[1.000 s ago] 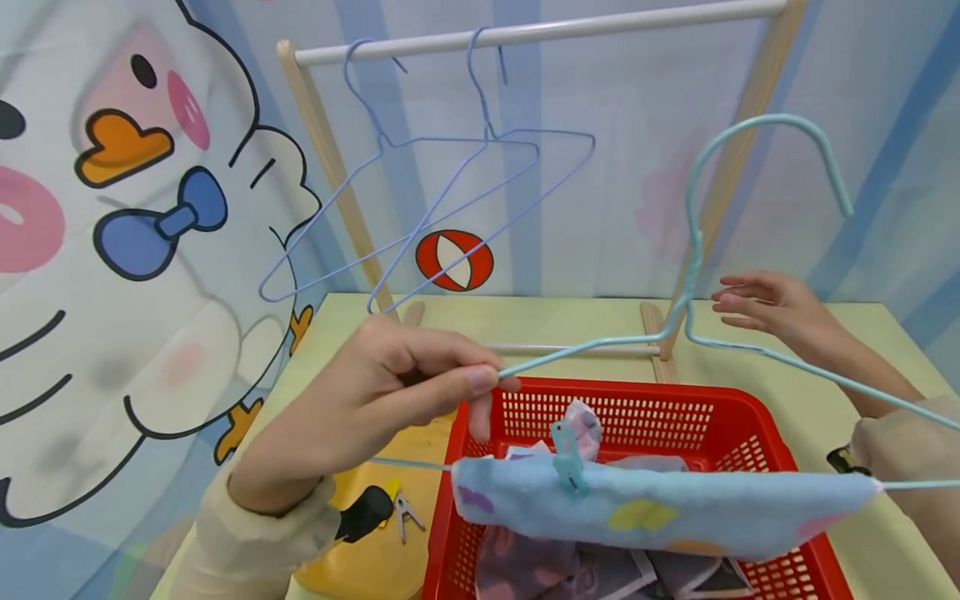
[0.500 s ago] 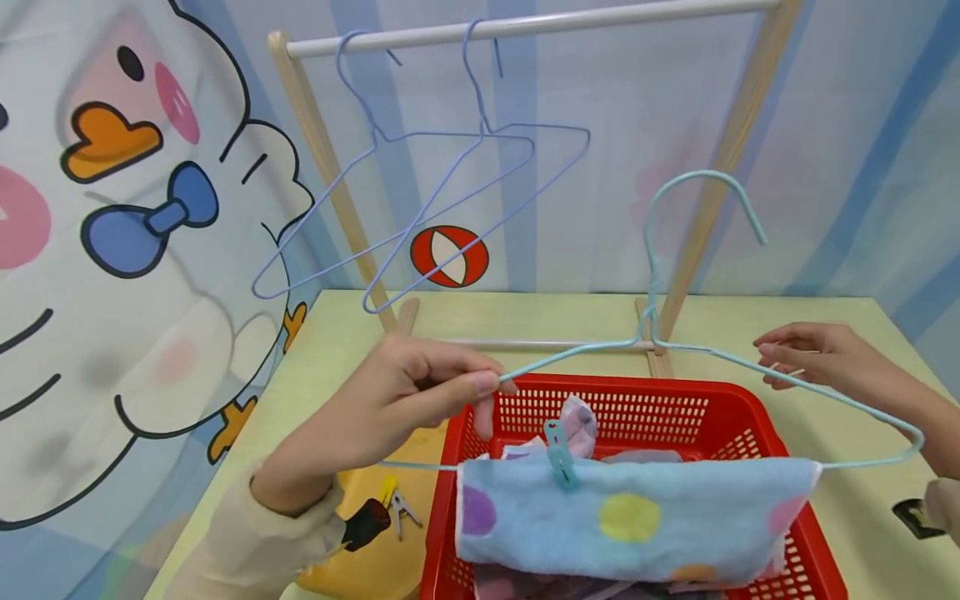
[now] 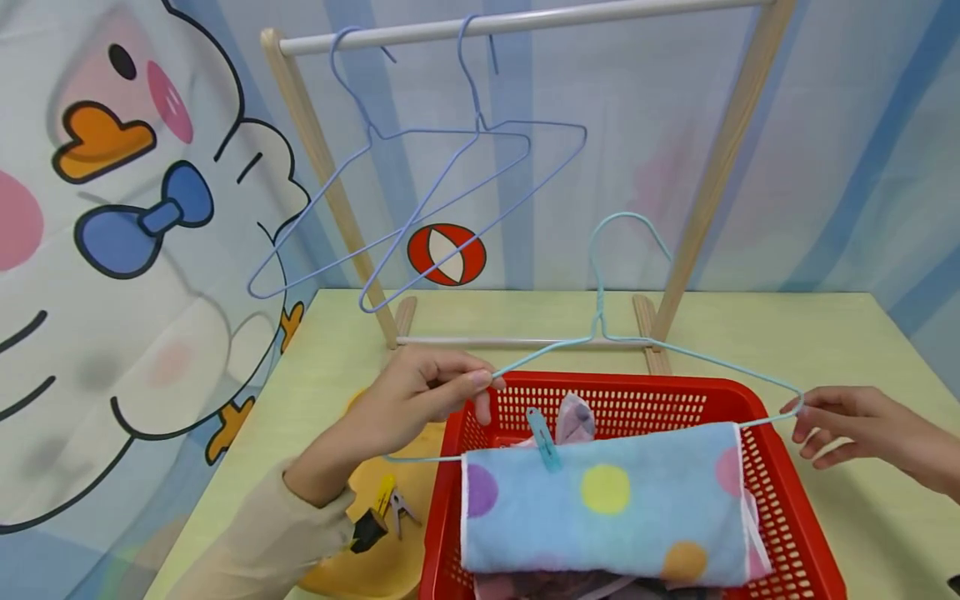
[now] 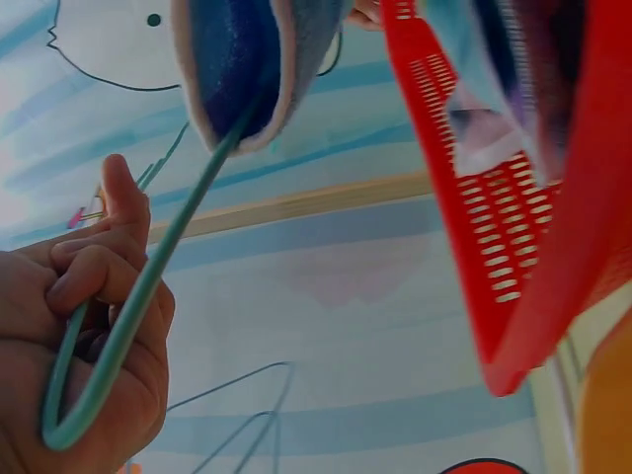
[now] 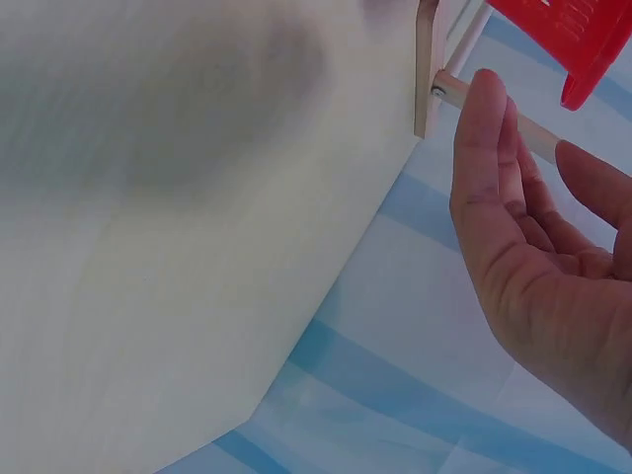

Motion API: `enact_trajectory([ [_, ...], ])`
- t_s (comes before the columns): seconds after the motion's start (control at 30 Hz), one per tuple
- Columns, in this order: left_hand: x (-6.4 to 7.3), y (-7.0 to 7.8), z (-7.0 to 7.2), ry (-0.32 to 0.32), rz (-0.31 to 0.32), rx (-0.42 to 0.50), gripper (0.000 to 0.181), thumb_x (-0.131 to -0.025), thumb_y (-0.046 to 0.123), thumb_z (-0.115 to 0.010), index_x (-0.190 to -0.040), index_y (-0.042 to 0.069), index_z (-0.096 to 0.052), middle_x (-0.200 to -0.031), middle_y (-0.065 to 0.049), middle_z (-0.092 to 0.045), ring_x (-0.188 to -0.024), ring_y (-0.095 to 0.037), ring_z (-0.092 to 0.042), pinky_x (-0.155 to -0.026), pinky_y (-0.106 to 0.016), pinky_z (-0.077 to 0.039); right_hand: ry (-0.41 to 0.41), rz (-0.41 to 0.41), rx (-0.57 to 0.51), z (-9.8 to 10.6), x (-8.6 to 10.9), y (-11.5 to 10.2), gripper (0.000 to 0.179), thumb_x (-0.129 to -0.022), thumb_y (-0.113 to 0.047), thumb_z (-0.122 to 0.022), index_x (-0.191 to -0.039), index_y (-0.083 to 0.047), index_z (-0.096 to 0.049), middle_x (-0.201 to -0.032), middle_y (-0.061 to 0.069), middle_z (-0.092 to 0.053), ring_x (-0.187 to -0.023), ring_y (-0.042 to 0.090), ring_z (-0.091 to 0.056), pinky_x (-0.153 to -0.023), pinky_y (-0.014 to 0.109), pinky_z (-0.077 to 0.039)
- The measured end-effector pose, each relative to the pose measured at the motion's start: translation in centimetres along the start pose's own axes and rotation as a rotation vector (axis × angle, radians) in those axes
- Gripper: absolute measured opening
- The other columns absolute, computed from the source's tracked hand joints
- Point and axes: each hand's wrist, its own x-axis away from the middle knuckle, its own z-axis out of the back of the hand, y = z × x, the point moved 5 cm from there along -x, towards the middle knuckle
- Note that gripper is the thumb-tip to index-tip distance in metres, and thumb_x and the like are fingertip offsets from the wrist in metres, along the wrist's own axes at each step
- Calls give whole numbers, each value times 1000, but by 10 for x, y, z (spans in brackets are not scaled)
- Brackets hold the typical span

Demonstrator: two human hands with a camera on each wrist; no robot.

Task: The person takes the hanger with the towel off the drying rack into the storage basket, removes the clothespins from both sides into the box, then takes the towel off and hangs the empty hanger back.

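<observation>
My left hand (image 3: 420,387) pinches the left shoulder of a light-blue wire hanger (image 3: 697,354) between thumb and fingers. Over the hanger's bottom bar drapes a folded light-blue towel (image 3: 540,517) with coloured dots. A teal clothespin (image 3: 543,440) is clipped at the towel's upper edge, left of centre. In the left wrist view the hanger's end (image 4: 109,365) loops past the palm. My right hand (image 3: 862,429) is at the hanger's right corner, fingertips overlapping it in the head view. The right wrist view shows the right hand (image 5: 548,237) with a gap between thumb and fingers.
Below the towel stands a red perforated basket (image 3: 600,387) holding cloths. A yellow tray (image 3: 408,567) with clothespins (image 3: 401,507) lies left of it. Behind is a rack with a white rail (image 3: 600,25), where two purple hangers (image 3: 442,187) hang. A cartoon-printed backdrop (image 3: 810,167) surrounds the table.
The hanger has swung round to face the head camera, its hook moving left and down, and the towel now shows broadside. My right hand has moved down to the hanger's right corner.
</observation>
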Motion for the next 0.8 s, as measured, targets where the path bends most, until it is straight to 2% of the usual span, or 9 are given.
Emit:
enact_trajectory([
  [0.07, -1, -9, -2, 6, 12, 1, 26, -105, 17, -53, -89, 12, -73, -55, -2, -45, -47, -19, -29, -43, -30, -27, -27, -41, -18, -4, 5, 4, 42, -109, -20, -42, -122, 19, -47, -94, 12, -63, -82, 30, -68, -73, 40, -60],
  [0.13, -3, -19, -4, 16, 31, -10, 27, -105, 19, -53, -87, 12, -72, -55, -2, -41, -47, -19, -29, -44, -30, -27, -58, -59, -36, -8, 10, 7, 44, -109, -22, -42, -123, 20, -47, -93, 12, -62, -81, 31, -67, -73, 41, -60],
  [0.27, -3, -35, -8, 45, 77, -28, 21, -104, 18, -55, -96, 12, -73, -63, -1, -57, -47, -18, -31, -46, -27, -29, -96, -90, -79, -19, 18, 9, 45, -110, -25, -41, -123, 18, -49, -92, 12, -63, -80, 33, -66, -71, 43, -60],
  [0.33, -4, -42, -10, 57, 95, -44, 20, -104, 19, -56, -97, 12, -73, -64, 0, -58, -48, -18, -32, -46, -26, -30, -97, -117, -109, -24, 21, 9, 50, -110, -27, -41, -128, 19, -42, -91, 12, -64, -80, 34, -67, -71, 45, -59],
  [0.5, -6, -53, -16, 68, 100, -89, 26, -104, 23, -57, -84, 15, -72, -55, -2, -40, -48, -17, -33, -46, -26, -31, -94, -170, -159, -37, 26, 6, 67, -109, -32, -41, -140, 21, -15, -95, 12, -68, -82, 35, -68, -72, 48, -59],
  [0.57, -6, -57, -18, 71, 97, -96, 27, -104, 22, -56, -83, 16, -72, -54, -2, -39, -47, -17, -33, -46, -26, -31, -98, -179, -164, -40, 28, 5, 69, -109, -32, -42, -141, 21, -12, -96, 12, -69, -82, 35, -68, -72, 47, -59],
  [0.67, -6, -64, -19, 81, 106, -100, 26, -104, 22, -56, -85, 14, -73, -54, -1, -43, -47, -17, -34, -45, -26, -31, -109, -186, -188, -42, 30, 5, 67, -109, -31, -42, -140, 22, -14, -97, 12, -68, -83, 37, -68, -73, 48, -59],
  [0.8, -6, -76, -19, 101, 147, -111, 24, -104, 22, -57, -94, 8, -74, -61, 1, -56, -51, -15, -41, -47, -24, -35, -159, -148, -267, -44, 33, 7, 52, -110, -26, -41, -134, 19, -32, -101, 12, -68, -84, 39, -67, -73, 51, -58],
])
